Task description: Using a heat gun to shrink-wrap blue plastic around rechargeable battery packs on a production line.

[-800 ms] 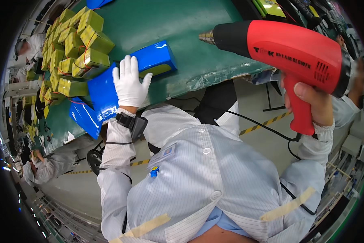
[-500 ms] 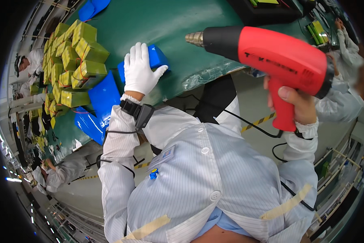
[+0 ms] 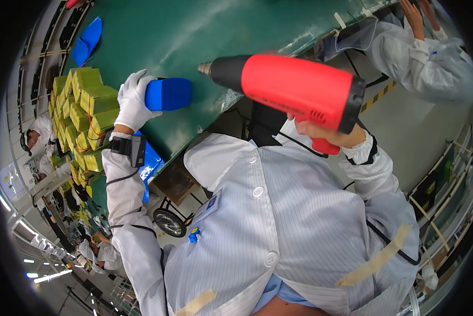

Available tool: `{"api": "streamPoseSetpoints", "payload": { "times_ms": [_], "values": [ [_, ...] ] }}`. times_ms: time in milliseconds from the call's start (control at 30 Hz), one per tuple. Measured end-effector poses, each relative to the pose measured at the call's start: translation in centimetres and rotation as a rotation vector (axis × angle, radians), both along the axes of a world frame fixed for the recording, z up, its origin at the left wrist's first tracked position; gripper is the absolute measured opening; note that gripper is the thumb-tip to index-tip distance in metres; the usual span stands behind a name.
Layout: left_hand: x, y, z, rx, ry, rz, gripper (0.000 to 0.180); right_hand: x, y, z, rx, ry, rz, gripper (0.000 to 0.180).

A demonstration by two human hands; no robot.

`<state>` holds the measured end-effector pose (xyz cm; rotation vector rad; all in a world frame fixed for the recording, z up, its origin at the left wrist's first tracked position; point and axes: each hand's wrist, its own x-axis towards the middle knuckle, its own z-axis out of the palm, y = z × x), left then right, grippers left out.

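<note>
My left hand (image 3: 133,101), in a white glove, is closed round the left end of a blue-wrapped block (image 3: 169,95) above the green table. The block's other end points right, towards the heat gun. My right hand (image 3: 326,132), bare, grips the handle of a red and black heat gun (image 3: 297,87). Its metal nozzle points left at the blue block, with a small gap between them. The gun's body hides part of my right fingers.
Stacked yellow-green wrapped packs (image 3: 91,105) with red wires stand left of my left hand. Blue film (image 3: 151,158) lies by the table edge, and another blue piece (image 3: 87,41) farther off. A co-worker in a pale coat (image 3: 420,63) is at the upper right. The green tabletop (image 3: 194,31) stretches away.
My left hand has gone from lying flat on the blue block to gripping its end. The heat gun has come left and lower, its nozzle nearer the block. The whole view has shifted.
</note>
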<state>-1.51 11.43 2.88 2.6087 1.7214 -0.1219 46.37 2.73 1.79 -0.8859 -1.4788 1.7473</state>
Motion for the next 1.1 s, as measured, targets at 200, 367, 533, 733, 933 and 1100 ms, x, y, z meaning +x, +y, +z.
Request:
{"api": "streamPoseSetpoints", "payload": {
  "times_ms": [200, 367, 533, 733, 933, 1100],
  "values": [
    [-0.7, 0.3, -0.3, -0.017, -0.036, 0.057, 0.094, -2.0, -1.3, 2.0, 0.031, 0.001, -0.064, 0.038],
    [0.2, -0.3, 0.2, -0.013, -0.009, 0.112, 0.090, -3.1, -1.3, 1.3, 0.027, 0.028, -0.053, 0.039],
    [0.4, -0.6, 0.5, -0.031, -0.032, 0.176, 0.091, -2.7, -1.3, 1.6, 0.025, 0.029, -0.033, 0.039],
    [-3.8, 1.1, -0.6, -0.090, -0.253, 0.045, 0.073, -3.5, -1.1, 2.5, 0.051, 0.016, -0.031, 0.040],
    [-3.0, 1.8, -2.6, 0.016, -0.328, 0.225, 0.044, -3.7, -1.0, 2.4, 0.030, 0.031, -0.016, 0.041],
    [-2.1, 1.8, -2.7, 0.084, -0.326, 0.263, 0.042, -3.2, -1.1, 1.2, -0.050, 0.073, -0.002, 0.041]
  ]
}}
